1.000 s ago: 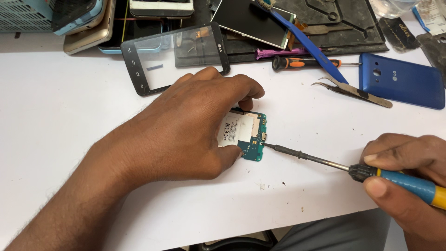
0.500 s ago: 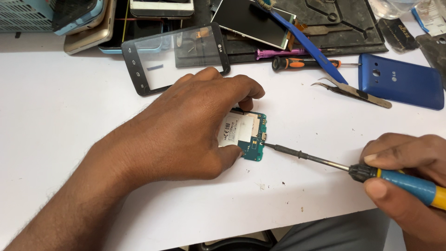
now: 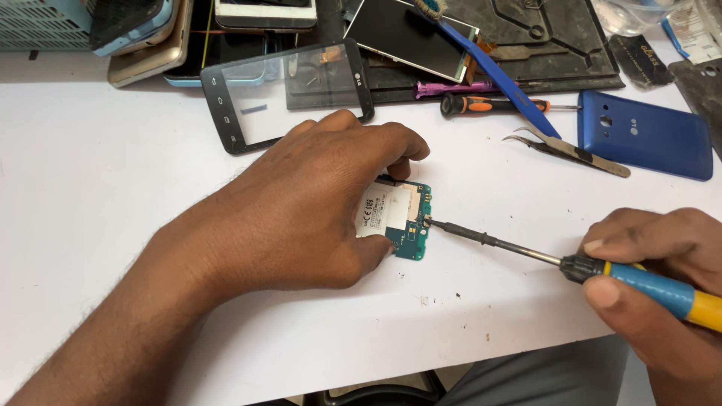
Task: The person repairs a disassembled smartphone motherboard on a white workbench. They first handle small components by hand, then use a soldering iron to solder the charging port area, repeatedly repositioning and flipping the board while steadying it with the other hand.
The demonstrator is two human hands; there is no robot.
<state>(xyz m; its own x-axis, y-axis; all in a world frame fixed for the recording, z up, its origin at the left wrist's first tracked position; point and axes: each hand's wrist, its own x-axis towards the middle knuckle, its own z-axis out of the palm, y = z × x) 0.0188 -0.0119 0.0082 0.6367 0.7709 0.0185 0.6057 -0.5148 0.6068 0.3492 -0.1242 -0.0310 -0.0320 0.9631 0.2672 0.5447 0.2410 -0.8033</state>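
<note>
teal circuit board [image 3: 402,219], small, with a pale metal shield and a label on top, lies flat on the white desk [image 3: 113,188] near its front edge. left hand [image 3: 308,203] arches over the board, fingertips on the far edge and thumb on the near edge, pinching it down so that it cannot slide. right hand [image 3: 662,271] is clenched around the blue-and-yellow handle of a screwdriver [image 3: 571,265]; the thin dark shaft runs up-left and its tip touches the board's right edge, on a small fitting there. whether that fitting is a screw head or a connector is too small to tell.

step in hand, by my reading: working a fastener or small part at the board's right edge, tool already seated.

the next move calls for steady downward pressure along the shaft, the board kept pinned, and the tip held square so it does not skid over the components.

behind: a black glass touch panel [image 3: 289,94] just beyond the left hand; metal tweezers [image 3: 568,150], a blue phone back cover [image 3: 647,135] and an orange-handled screwdriver [image 3: 492,105] to the right; a dark work mat [image 3: 526,45] with a bare display [image 3: 410,37] on it, and stacked phones [image 3: 143,45] at the far left.
</note>
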